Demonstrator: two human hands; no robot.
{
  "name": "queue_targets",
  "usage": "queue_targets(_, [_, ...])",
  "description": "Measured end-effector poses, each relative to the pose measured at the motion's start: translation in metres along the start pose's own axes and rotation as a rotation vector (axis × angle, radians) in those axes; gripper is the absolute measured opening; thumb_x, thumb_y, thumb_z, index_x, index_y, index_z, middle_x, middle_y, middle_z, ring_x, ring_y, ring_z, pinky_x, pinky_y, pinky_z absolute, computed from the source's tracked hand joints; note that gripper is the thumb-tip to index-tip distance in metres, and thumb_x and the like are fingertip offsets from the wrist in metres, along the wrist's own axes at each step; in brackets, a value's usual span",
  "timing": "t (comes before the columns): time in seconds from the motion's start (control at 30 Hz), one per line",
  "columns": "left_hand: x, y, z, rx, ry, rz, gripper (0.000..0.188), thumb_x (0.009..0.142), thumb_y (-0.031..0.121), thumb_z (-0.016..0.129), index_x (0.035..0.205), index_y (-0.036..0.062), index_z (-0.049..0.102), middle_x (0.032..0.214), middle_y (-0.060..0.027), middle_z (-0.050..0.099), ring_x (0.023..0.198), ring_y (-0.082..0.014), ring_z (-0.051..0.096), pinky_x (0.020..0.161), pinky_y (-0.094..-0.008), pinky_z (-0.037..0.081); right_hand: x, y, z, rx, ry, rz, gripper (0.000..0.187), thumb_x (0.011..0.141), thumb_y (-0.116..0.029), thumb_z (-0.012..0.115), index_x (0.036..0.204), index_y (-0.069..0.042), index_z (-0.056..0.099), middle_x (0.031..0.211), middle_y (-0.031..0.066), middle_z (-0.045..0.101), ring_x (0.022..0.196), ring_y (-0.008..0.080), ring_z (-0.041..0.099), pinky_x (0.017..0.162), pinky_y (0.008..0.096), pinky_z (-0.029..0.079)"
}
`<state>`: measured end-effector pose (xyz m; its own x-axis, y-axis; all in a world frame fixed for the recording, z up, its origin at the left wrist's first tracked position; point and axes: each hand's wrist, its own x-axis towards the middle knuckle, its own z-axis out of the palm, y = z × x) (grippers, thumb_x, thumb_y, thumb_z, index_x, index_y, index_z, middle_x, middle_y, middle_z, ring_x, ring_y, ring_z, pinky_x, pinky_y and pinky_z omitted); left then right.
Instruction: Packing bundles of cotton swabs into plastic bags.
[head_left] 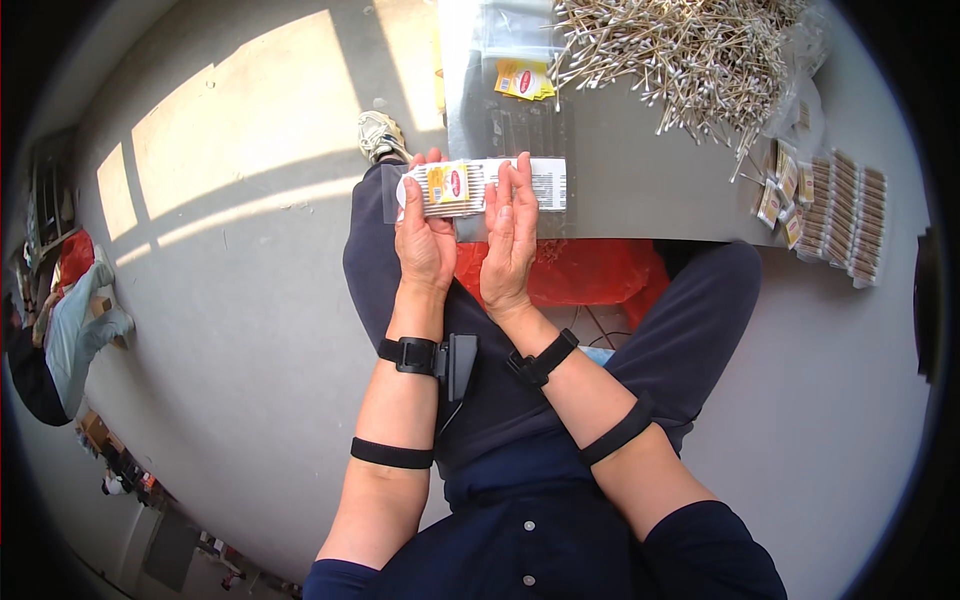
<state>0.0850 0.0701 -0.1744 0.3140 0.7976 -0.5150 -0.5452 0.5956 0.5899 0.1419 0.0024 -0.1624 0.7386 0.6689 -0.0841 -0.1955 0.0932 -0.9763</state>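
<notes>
A clear flat packet of cotton swabs with a yellow-and-red label card lies across my hands, just off the near edge of the grey table. My left hand grips its left part, thumb on top and fingertips showing behind the far edge. Over the packet's right part, my right hand rests with its fingers stretched out. Past those fingers sticks out the packet's white end with a printed panel.
On the grey table, loose cotton swabs form a big heap. Yellow label cards lie by clear plastic bags. Filled packs stand in rows at right. A red plastic bag hangs below. Another person is far left.
</notes>
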Motion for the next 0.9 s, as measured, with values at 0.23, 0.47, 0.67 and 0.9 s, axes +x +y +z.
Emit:
queue_targets(0.23, [-0.001, 0.003, 0.008, -0.001, 0.026, -0.007, 0.053, 0.107, 0.032, 0.049, 0.149, 0.0017, 0.035, 0.152, -0.0151, 0.044, 0.139, -0.0247, 0.045, 0.116, -0.0403, 0.04, 0.011, -0.007, 0.005, 0.039, 0.02, -0.044, 0.044, 0.11, -0.022, 0.032, 0.15, -0.003, 0.031, 0.167, 0.0126, 0.014, 0.152, 0.0271, 0.023, 0.124, 0.0409, 0.024])
queue_targets(0.47, [0.001, -0.002, 0.004, -0.01, -0.009, 0.006, 0.055, 0.107, 0.029, 0.05, 0.151, 0.001, 0.033, 0.153, -0.0155, 0.044, 0.14, -0.0249, 0.044, 0.117, -0.0395, 0.039, 0.013, 0.008, 0.007, -0.169, -0.014, -0.124, 0.045, 0.109, -0.018, 0.031, 0.149, 0.002, 0.034, 0.163, 0.0206, 0.024, 0.148, 0.0306, 0.033, 0.119, 0.0417, 0.034])
queue_targets(0.67, [0.0, 0.0, 0.003, 0.012, 0.012, 0.005, 0.054, 0.107, 0.029, 0.049, 0.151, 0.0014, 0.033, 0.153, -0.015, 0.043, 0.139, -0.0247, 0.044, 0.117, -0.0396, 0.039, 0.02, -0.002, 0.006, -0.075, 0.017, -0.083, 0.045, 0.109, -0.018, 0.031, 0.15, 0.001, 0.032, 0.163, 0.0195, 0.022, 0.147, 0.0312, 0.035, 0.119, 0.043, 0.035])
queue_targets(0.9, [0.001, -0.001, 0.002, -0.002, 0.003, -0.005, 0.051, 0.108, 0.029, 0.049, 0.149, 0.0021, 0.037, 0.152, -0.0139, 0.045, 0.139, -0.0241, 0.045, 0.116, -0.0388, 0.04, 0.031, -0.002, 0.009, -0.135, -0.028, -0.08, 0.045, 0.109, -0.017, 0.03, 0.151, 0.0, 0.03, 0.163, 0.0189, 0.024, 0.144, 0.0328, 0.041, 0.117, 0.0437, 0.038])
